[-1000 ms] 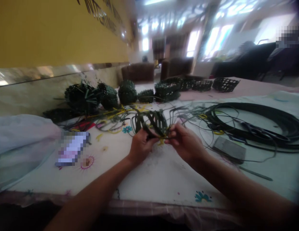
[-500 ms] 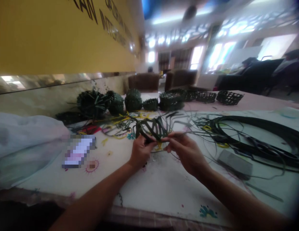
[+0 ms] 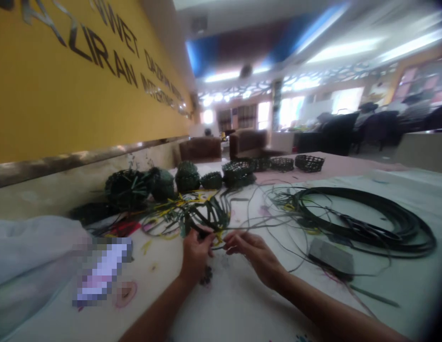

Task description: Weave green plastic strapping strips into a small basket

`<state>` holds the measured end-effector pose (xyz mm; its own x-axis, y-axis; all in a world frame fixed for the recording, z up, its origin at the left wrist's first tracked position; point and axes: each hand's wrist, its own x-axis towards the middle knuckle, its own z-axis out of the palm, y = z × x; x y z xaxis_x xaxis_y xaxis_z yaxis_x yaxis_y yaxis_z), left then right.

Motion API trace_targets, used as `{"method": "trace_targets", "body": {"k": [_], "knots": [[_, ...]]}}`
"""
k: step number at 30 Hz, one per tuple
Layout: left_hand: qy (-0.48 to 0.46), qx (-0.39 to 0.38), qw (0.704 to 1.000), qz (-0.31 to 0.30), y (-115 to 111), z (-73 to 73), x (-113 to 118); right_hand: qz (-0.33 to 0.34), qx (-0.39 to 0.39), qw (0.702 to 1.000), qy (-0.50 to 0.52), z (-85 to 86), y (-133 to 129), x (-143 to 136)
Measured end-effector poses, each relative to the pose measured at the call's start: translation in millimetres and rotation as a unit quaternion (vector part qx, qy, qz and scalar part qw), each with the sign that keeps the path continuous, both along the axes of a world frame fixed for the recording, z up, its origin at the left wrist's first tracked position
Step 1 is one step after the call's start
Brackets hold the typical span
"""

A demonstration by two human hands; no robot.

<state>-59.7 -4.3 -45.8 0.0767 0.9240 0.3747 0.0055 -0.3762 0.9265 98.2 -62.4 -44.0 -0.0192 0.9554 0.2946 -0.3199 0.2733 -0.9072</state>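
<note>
Yellow wall (image 3: 46,118) upper left, lettering cropped by the frame. Table (image 3: 270,304) across the bottom. Bag (image 3: 32,251) at left edge, cut off. Coil (image 3: 415,221) on the right, loose strands trailing to mid-frame. Baskets (image 3: 238,173) lined up behind the work. Slab (image 3: 103,270) lower left, pixelated out. Weave (image 3: 206,213) near center, left hand (image 3: 196,249) pinching its near edge, fingers hiding the contact. Right hand (image 3: 251,251) just beside, fingertips bunched; too blurry to tell if it's gripping a strand. Block (image 3: 331,259) lower right.
</note>
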Motion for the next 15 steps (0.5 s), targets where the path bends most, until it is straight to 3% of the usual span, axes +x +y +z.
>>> {"method": "trace_targets", "body": {"k": [7,15], "knots": [[0.07,0.067,0.995,0.023,14,1.4,-13,-0.02,0.015,0.984,0.175,21.1,9,37],[0.101,0.086,0.978,0.163,42,14.1,-44,-0.121,-0.007,0.939,0.323,47.8,26,114]]}}
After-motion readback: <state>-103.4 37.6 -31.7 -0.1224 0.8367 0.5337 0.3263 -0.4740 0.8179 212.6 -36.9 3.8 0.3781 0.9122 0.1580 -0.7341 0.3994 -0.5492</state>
